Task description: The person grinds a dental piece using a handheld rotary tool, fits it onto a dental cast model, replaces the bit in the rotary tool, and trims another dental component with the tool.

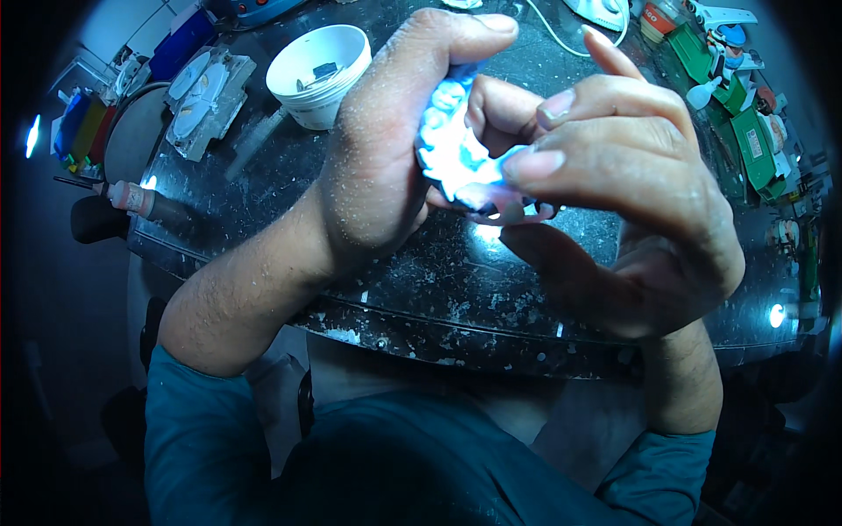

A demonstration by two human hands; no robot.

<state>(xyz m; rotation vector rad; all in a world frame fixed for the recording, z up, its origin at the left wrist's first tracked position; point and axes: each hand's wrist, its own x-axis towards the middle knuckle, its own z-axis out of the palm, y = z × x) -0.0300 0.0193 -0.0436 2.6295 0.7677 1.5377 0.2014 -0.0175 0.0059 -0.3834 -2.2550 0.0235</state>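
My left hand (373, 149) is wrapped round a brightly lit white-and-blue dental cast (447, 131), its thumb raised at the top and its dusty skin speckled white. My right hand (649, 202) grips a thin pinkish piece (495, 215) with curved dark bits, low against the cast, between fingers and thumb. One fingertip presses at the cast's right side; the little finger sticks up. Glare hides much of the cast's detail and where exactly the piece meets it.
A speckled black worktop (421, 307) has a white tub (317, 79) with dark bits at the back, plaster-caked trays (202, 105) and a bottle (132, 197) at left, a white cabled device (596, 13) behind, and green trays (759, 153) along the right.
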